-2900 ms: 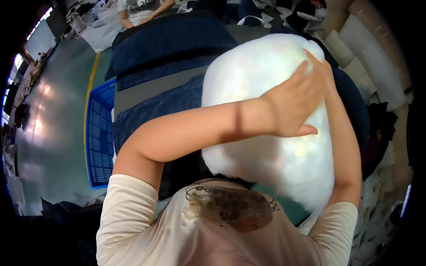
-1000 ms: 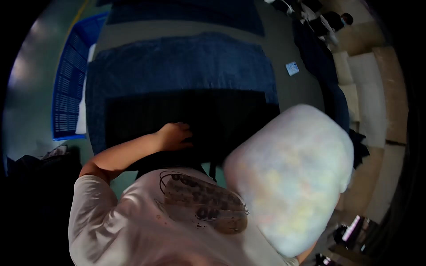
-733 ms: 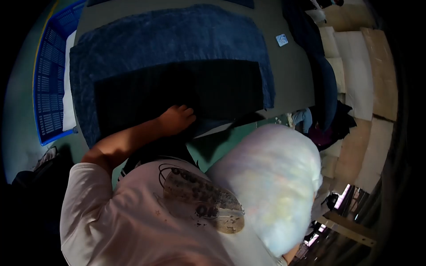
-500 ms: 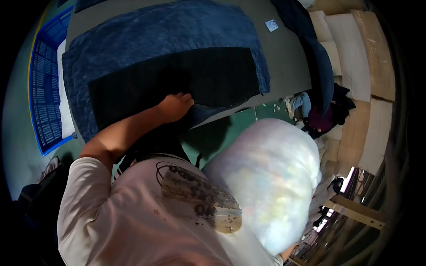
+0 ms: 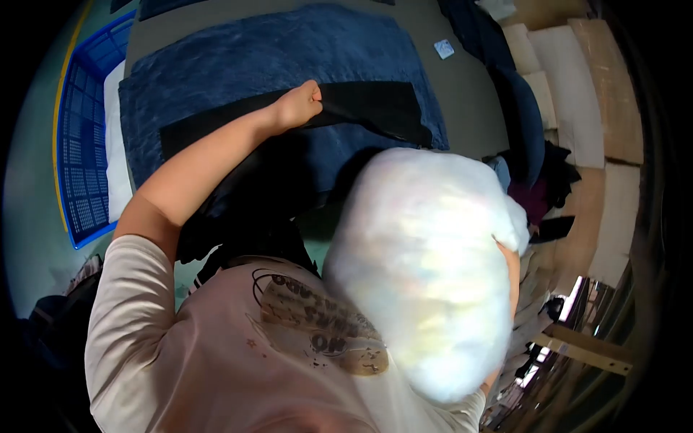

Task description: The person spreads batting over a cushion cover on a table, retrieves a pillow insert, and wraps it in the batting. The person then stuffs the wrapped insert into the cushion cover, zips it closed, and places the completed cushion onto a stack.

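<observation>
Grey table [image 5: 469, 108], blue fabric [image 5: 274, 54] spread out, 1 small card [image 5: 444, 49]

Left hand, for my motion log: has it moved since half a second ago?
Yes: the left hand has moved up the picture, closer to the small card on the grey table.

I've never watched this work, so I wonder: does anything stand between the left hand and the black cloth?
Nothing visible does: the left hand appears closed on the black cloth, above the blue cloth. The white bundle is off to the right, apart from that hand and not blocking it.
</observation>
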### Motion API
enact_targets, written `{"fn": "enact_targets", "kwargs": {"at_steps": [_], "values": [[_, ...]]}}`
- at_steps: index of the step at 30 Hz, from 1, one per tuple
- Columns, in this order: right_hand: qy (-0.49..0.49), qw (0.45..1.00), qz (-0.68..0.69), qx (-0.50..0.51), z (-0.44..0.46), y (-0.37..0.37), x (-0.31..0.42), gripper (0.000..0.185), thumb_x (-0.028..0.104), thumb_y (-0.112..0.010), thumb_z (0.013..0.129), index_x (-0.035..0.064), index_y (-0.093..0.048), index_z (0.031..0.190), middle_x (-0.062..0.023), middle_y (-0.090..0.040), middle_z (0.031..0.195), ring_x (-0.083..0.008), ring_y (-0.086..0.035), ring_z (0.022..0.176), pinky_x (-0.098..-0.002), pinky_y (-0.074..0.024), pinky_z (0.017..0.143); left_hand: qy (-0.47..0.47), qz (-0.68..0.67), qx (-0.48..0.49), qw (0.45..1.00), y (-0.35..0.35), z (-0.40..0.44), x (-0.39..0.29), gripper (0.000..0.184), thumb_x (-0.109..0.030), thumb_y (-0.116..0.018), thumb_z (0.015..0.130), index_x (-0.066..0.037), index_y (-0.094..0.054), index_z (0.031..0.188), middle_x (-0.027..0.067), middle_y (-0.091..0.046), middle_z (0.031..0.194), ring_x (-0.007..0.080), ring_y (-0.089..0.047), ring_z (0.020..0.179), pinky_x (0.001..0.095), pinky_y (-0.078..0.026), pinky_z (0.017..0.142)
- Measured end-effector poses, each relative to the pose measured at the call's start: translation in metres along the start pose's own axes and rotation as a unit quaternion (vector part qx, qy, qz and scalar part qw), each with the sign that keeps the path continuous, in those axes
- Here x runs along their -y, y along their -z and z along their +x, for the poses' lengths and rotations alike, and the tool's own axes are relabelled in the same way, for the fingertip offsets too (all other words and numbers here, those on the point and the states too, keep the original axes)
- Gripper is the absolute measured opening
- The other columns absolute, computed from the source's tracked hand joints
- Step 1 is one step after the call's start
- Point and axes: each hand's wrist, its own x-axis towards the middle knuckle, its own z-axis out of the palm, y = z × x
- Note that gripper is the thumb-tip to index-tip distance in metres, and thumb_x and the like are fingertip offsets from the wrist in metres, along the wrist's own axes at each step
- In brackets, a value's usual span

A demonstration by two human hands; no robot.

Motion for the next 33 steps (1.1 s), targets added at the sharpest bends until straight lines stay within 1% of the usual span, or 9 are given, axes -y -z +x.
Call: {"fn": "enact_targets", "kwargs": {"at_steps": [8, 11, 14, 18, 20, 22, 25, 27, 33], "values": [[0.094, 0.982, 0.000, -0.164, 0.058, 0.019, 0.080, 0.055, 0.022, -0.081, 0.080, -0.0010, -0.061, 0.126, -0.0157, -0.068, 0.120, -0.0229, -0.066, 0.104, -0.0349, -0.0546, 0.087, -0.113, 0.250, 0.014, 0.962, 0.036, -0.014, -0.069, 0.026, -0.013, -0.067, 0.084, -0.002, -0.058, 0.105, 0.0188, -0.066, 0.100, 0.0353, -0.065, 0.094, 0.0417, -0.050, 0.080], [0.121, 0.974, -0.005, -0.192, 0.061, 0.024, 0.108, 0.056, 0.021, -0.082, 0.079, -0.0012, -0.061, 0.126, -0.0157, -0.068, 0.119, -0.0228, -0.066, 0.103, -0.0348, -0.0547, 0.087, -0.273, 0.405, -0.069, 0.870, 0.063, -0.039, -0.075, 0.028, -0.009, -0.065, 0.083, -0.002, -0.058, 0.109, 0.0190, -0.067, 0.098, 0.0379, -0.066, 0.091, 0.0444, -0.053, 0.076], [0.134, 0.970, 0.065, -0.191, 0.058, 0.048, 0.128, 0.056, 0.021, -0.082, 0.079, -0.0013, -0.061, 0.126, -0.0157, -0.068, 0.119, -0.0228, -0.066, 0.103, -0.0346, -0.0548, 0.086, -0.212, 0.437, -0.108, 0.867, 0.096, -0.064, -0.083, 0.022, -0.011, -0.063, 0.087, -0.002, -0.059, 0.107, 0.0158, -0.068, 0.093, 0.0361, -0.067, 0.088, 0.0461, -0.054, 0.071], [0.175, 0.941, 0.136, -0.257, 0.059, 0.052, 0.167, 0.052, 0.016, -0.090, 0.066, -0.0016, -0.069, 0.110, -0.0149, -0.073, 0.102, -0.0237, -0.069, 0.091, -0.0335, -0.0559, 0.079, -0.182, 0.229, -0.170, 0.941, 0.099, -0.050, -0.076, 0.016, -0.016, -0.065, 0.090, -0.004, -0.059, 0.097, 0.0150, -0.066, 0.084, 0.0283, -0.066, 0.079, 0.0406, -0.049, 0.069], [0.213, 0.923, 0.054, -0.315, 0.061, 0.023, 0.199, 0.047, 0.019, -0.091, 0.065, -0.0009, -0.072, 0.103, -0.0139, -0.074, 0.095, -0.0235, -0.070, 0.086, -0.0340, -0.0559, 0.078, -0.046, -0.025, -0.132, 0.990, 0.102, -0.024, -0.073, 0.011, -0.015, -0.062, 0.095, -0.005, -0.061, 0.092, 0.0071, -0.067, 0.085, 0.0156, -0.065, 0.079, 0.0337, -0.050, 0.068], [0.269, 0.927, 0.026, -0.259, 0.066, 0.004, 0.226, 0.047, 0.025, -0.091, 0.064, -0.0003, -0.074, 0.099, -0.0135, -0.074, 0.092, -0.0236, -0.070, 0.082, -0.0343, -0.0561, 0.078, 0.058, -0.291, -0.086, 0.951, 0.110, -0.026, -0.098, 0.008, -0.012, -0.062, 0.094, -0.004, -0.063, 0.092, 0.0068, -0.067, 0.085, 0.0161, -0.065, 0.078, 0.0304, -0.054, 0.069], [0.354, 0.910, -0.053, -0.208, 0.086, -0.006, 0.247, 0.048, 0.031, -0.090, 0.063, 0.0011, -0.075, 0.098, -0.0136, -0.075, 0.093, -0.0243, -0.071, 0.079, -0.0340, -0.0564, 0.077, 0.066, -0.359, -0.009, 0.931, 0.110, -0.039, -0.143, 0.015, -0.011, -0.064, 0.093, 0.001, -0.068, 0.099, 0.0148, -0.069, 0.097, 0.0216, -0.067, 0.084, 0.0313, -0.056, 0.074], [0.266, 0.949, 0.015, -0.171, 0.096, 0.010, 0.256, 0.042, 0.022, -0.091, 0.064, 0.0000, -0.075, 0.097, -0.0127, -0.075, 0.092, -0.0225, -0.071, 0.080, -0.0333, -0.0564, 0.078, 0.062, -0.331, 0.056, 0.940, 0.105, -0.056, -0.170, 0.017, -0.012, -0.066, 0.092, 0.003, -0.070, 0.099, 0.0153, -0.070, 0.097, 0.0217, -0.068, 0.084, 0.0312, -0.056, 0.075], [0.253, 0.935, 0.082, -0.234, 0.125, 0.058, 0.260, 0.048, 0.036, -0.087, 0.065, 0.0039, -0.076, 0.099, -0.0157, -0.075, 0.091, -0.0268, -0.072, 0.080, -0.0334, -0.0558, 0.076, -0.023, -0.243, -0.009, 0.970, 0.119, -0.047, -0.185, 0.020, -0.015, -0.065, 0.093, 0.001, -0.071, 0.103, 0.0128, -0.072, 0.097, 0.0186, -0.068, 0.085, 0.0310, -0.055, 0.077]]}}
